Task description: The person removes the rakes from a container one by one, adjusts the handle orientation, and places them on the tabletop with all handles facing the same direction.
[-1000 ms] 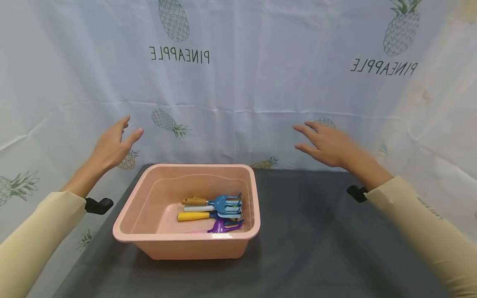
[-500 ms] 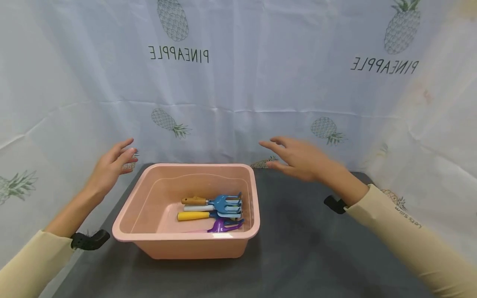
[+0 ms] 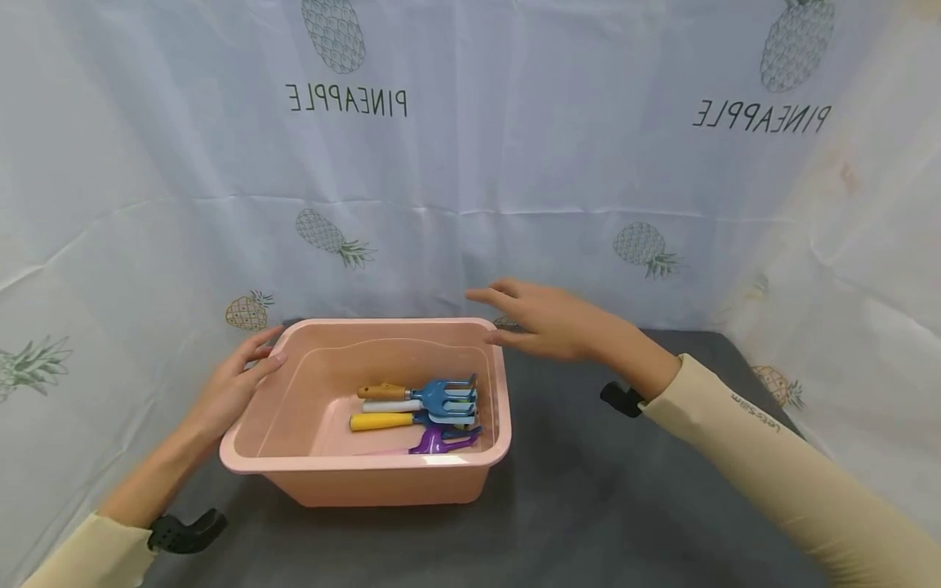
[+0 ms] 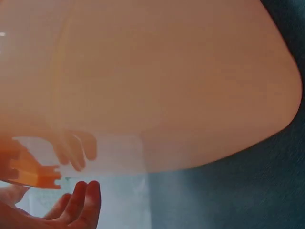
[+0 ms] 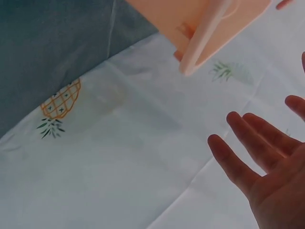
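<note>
A peach plastic basin (image 3: 382, 487) stands on the dark cloth, holding several small garden tools. Among them are a blue hand fork (image 3: 443, 400), a wooden handle (image 3: 382, 392), a yellow handle (image 3: 382, 421) and a purple fork (image 3: 430, 441). At the basin's left rim is my left hand (image 3: 224, 396), its thumb overlapping the rim. In the left wrist view its extended fingers (image 4: 90, 202) lie close to the outer wall. My right hand (image 3: 547, 322) hovers by the far right corner, fingers spread and holding nothing; the right wrist view shows those fingers (image 5: 255, 143) apart from the basin.
Dark grey cloth (image 3: 588, 490) covers the table beneath the basin and to its right. A pale curtain (image 3: 515, 163) printed with pineapples hangs close behind the table and along both sides. A black band (image 3: 187, 532) is on the left wrist.
My left hand has come down to the basin's left rim. My right hand has moved left and down to the far right corner. The basin and tools stay where they were.
</note>
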`<state>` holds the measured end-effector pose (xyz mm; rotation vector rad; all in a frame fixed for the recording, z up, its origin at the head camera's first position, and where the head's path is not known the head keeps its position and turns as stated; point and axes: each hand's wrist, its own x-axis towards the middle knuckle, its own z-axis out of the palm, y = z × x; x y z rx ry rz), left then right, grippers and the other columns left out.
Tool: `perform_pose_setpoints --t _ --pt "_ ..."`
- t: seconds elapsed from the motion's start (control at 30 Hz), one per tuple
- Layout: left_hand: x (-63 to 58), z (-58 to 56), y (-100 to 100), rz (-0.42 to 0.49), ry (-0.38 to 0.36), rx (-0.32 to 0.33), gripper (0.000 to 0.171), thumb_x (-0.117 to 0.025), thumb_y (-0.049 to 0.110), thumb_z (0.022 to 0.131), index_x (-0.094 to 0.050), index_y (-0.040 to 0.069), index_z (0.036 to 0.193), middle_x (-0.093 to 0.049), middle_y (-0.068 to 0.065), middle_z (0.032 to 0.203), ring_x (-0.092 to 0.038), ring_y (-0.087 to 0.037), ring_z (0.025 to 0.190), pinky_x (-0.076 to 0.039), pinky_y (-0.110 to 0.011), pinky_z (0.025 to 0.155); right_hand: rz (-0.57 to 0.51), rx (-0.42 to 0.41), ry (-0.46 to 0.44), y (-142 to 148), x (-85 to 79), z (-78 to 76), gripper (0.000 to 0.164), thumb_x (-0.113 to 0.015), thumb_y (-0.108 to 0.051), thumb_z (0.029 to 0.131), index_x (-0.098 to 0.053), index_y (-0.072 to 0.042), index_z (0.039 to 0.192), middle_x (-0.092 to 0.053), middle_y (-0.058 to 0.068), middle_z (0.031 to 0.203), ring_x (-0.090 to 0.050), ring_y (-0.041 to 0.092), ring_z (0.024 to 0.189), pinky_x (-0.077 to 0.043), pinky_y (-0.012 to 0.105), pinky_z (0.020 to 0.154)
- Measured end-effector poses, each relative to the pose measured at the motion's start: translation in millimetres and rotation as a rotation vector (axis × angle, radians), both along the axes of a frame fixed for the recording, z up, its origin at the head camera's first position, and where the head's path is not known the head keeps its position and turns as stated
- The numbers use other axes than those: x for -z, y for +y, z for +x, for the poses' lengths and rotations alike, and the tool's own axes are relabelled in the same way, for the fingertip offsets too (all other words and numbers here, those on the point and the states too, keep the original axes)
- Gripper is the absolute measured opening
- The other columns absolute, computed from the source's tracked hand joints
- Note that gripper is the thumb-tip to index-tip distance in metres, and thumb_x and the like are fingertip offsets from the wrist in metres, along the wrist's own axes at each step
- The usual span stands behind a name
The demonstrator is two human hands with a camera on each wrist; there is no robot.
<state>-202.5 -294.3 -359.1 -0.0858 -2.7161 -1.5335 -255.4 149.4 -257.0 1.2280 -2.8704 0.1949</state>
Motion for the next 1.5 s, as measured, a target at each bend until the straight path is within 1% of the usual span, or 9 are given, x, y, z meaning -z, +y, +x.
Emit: perform_pose_setpoints --t 0.07,0.17,0.3,0.5,0.7,0.83,1.1,1.23,1.5 --pt "2.8 -0.4 1 0.062 -0.027 0.017 0.068 -0.049 0.044 0.109 -0.021 0.023 0.167 -0.035 -0.025 0.157 -0.06 -0.014 0.12 -0.055 -0.019 0.083 0.01 -0.02 -0.004 -8 -0.3 -1.1 0.064 -0.055 -0.051 0.105 -0.033 -0.034 0.163 -0.049 0.005 0.155 -0.06 0.024 0.128 -0.054 0.05 0.103" --pt "5.0 -1.7 1 0.124 -0.028 0.041 0.066 -0.049 0.04 0.11 -0.021 0.02 0.167 -0.038 -0.026 0.156 -0.059 0.007 0.107 -0.055 -0.016 0.083 0.031 -0.04 -0.021 -20 0.2 -3.2 0.064 -0.054 -0.051 0.105 -0.033 -0.034 0.162 -0.05 0.004 0.154 -0.06 0.023 0.127 -0.053 0.049 0.104" --pt "6.3 -3.6 1 0.145 -0.034 0.088 0.067 -0.048 0.038 0.111 -0.018 0.019 0.168 -0.031 -0.028 0.162 -0.055 0.014 0.109 -0.054 -0.015 0.085 0.043 -0.056 -0.067 -34 0.4 -7.7 0.063 -0.053 -0.052 0.106 -0.034 -0.032 0.162 -0.049 0.003 0.157 -0.059 0.023 0.131 -0.05 0.05 0.11" --pt "6.5 -3.4 -2 0.134 -0.063 0.121 0.071 -0.05 0.032 0.11 -0.012 0.016 0.168 -0.021 -0.028 0.168 -0.052 0.017 0.11 -0.055 -0.016 0.085 0.015 -0.112 -0.15 -65 2.0 -20.7 0.056 -0.054 -0.042 0.107 -0.039 -0.028 0.159 -0.054 0.004 0.152 -0.061 0.02 0.129 -0.051 0.045 0.108" --pt "5.6 -4.2 -1 0.126 -0.066 0.123 0.071 -0.052 0.03 0.11 -0.013 0.018 0.168 -0.021 -0.025 0.169 -0.052 0.015 0.112 -0.056 -0.018 0.086 -0.034 -0.172 -0.222 -96 5.9 -32.3 0.05 -0.059 -0.035 0.106 -0.047 -0.02 0.153 -0.066 0.008 0.137 -0.068 0.018 0.118 -0.054 0.039 0.103" --pt "6.3 -3.9 -2 0.119 -0.049 0.118 0.072 -0.054 0.019 0.108 -0.015 0.016 0.168 -0.022 -0.024 0.169 -0.048 0.014 0.116 -0.053 -0.014 0.086 -0.047 -0.196 -0.272 -116 9.9 -35.4 0.049 -0.06 -0.033 0.105 -0.05 -0.018 0.151 -0.07 0.006 0.13 -0.067 0.019 0.116 -0.055 0.037 0.101" --pt "9.9 -2.6 -4 0.122 -0.056 0.099 0.075 -0.053 0.014 0.105 -0.014 0.021 0.168 -0.021 -0.02 0.171 -0.051 0.012 0.114 -0.055 -0.018 0.084 0.038 -0.251 -0.247 -144 27.2 -40.4 0.036 -0.062 -0.028 0.104 -0.062 -0.015 0.138 -0.074 0.004 0.121 -0.067 0.017 0.111 -0.055 0.031 0.093" --pt "10.4 -2.8 -4 0.115 -0.049 0.093 0.074 -0.054 0.013 0.104 -0.017 0.02 0.168 -0.025 -0.021 0.169 -0.051 0.013 0.113 -0.055 -0.018 0.084 0.081 -0.236 -0.268 -151 35.5 -41.0 0.035 -0.063 -0.026 0.104 -0.064 -0.015 0.137 -0.073 0.004 0.121 -0.067 0.016 0.108 -0.055 0.027 0.09" --pt "9.2 -2.7 -5 0.124 -0.043 0.092 0.074 -0.054 0.013 0.104 -0.017 0.02 0.168 -0.024 -0.021 0.17 -0.053 0.01 0.113 -0.055 -0.019 0.084 0.069 -0.208 -0.322 -161 47.0 -44.1 0.034 -0.063 -0.023 0.101 -0.065 -0.02 0.134 -0.071 0.003 0.117 -0.062 0.014 0.101 -0.054 0.027 0.086"
